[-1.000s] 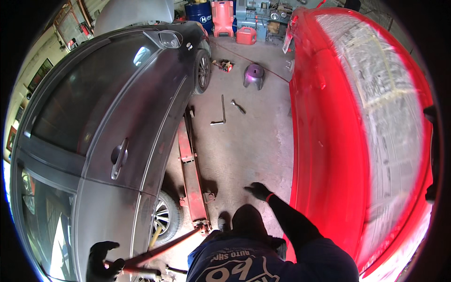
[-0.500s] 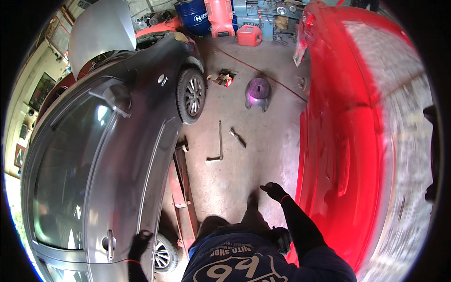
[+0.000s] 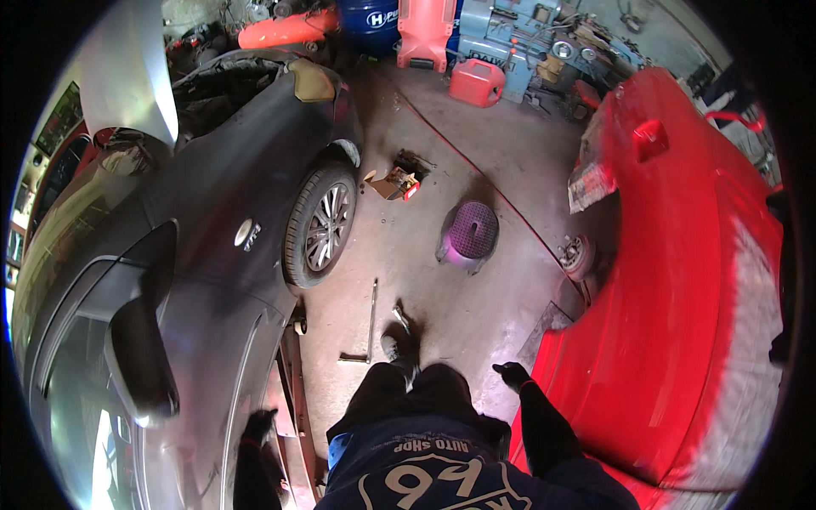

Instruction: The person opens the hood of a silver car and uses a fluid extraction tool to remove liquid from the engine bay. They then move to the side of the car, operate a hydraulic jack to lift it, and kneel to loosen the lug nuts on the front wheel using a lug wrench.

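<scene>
My left hand (image 3: 259, 424), dark and small in view, hangs beside the dark grey car (image 3: 212, 340), fingers loosely apart with nothing seen in them. On the other side, my right hand (image 3: 512, 375) is held out near the red car (image 3: 646, 340). One finger points outward, and I see nothing in that hand. On the floor ahead of me lie a long L-shaped metal bar (image 3: 372, 321) and a short hand tool with a bright metal end (image 3: 400, 315). My shoe (image 3: 396, 345) covers part of the short tool.
A purple stool (image 3: 473, 229) stands ahead. An opened cardboard box (image 3: 393, 184) lies by the grey car's front wheel (image 3: 323, 223). A red hose (image 3: 476, 174) crosses the floor. Farther back are a red jerrycan (image 3: 476, 82), a blue drum (image 3: 368, 25) and a lathe-like machine (image 3: 544, 42). A red jack (image 3: 293, 408) sits beside the grey car.
I have moved forward between the cars: the stool, wheel and floor tools are closer. One foot has stepped beside the tools. Both hands stay low at my sides.
</scene>
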Demonstrator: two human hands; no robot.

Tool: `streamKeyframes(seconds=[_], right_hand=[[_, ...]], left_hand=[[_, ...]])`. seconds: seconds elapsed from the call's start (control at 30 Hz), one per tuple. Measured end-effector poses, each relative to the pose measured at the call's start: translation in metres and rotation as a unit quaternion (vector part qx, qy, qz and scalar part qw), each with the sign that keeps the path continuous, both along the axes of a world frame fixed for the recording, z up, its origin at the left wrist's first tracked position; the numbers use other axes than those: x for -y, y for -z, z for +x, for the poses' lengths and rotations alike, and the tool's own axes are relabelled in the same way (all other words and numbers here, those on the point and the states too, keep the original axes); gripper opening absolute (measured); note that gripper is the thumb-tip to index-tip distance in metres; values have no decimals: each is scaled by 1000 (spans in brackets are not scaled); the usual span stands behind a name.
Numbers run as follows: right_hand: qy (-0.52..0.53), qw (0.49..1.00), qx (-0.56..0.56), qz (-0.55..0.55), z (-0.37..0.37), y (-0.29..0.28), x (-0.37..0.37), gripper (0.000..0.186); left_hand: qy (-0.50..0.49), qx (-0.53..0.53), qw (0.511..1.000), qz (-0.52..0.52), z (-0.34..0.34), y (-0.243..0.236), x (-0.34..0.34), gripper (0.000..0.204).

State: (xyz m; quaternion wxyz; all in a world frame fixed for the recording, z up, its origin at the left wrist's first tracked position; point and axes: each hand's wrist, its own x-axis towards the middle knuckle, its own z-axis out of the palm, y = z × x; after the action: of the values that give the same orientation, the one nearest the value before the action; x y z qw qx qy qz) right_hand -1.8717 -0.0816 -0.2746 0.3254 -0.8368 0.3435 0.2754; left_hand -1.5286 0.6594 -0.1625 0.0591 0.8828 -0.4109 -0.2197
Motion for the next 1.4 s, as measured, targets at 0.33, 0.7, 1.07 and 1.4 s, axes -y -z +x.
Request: streamKeyframes(seconds=[0.33, 0.7, 1.07, 1.4], right_hand=[[-22, 999, -6, -22, 249, -3, 227, 59], [70, 996, -37, -32, 583, 306, 493, 74], [-5, 991, -121, 57, 601, 308, 476, 98], [-120, 939, -29, 321, 546, 439, 438, 52]], left_hand=[[-448, -374, 786, -202, 265, -77, 452, 46], [-576, -340, 743, -18, 477, 215, 716, 73], [-684, -460, 505, -256, 553, 453, 818, 52], [-521, -496, 549, -425, 571, 463, 960, 44]])
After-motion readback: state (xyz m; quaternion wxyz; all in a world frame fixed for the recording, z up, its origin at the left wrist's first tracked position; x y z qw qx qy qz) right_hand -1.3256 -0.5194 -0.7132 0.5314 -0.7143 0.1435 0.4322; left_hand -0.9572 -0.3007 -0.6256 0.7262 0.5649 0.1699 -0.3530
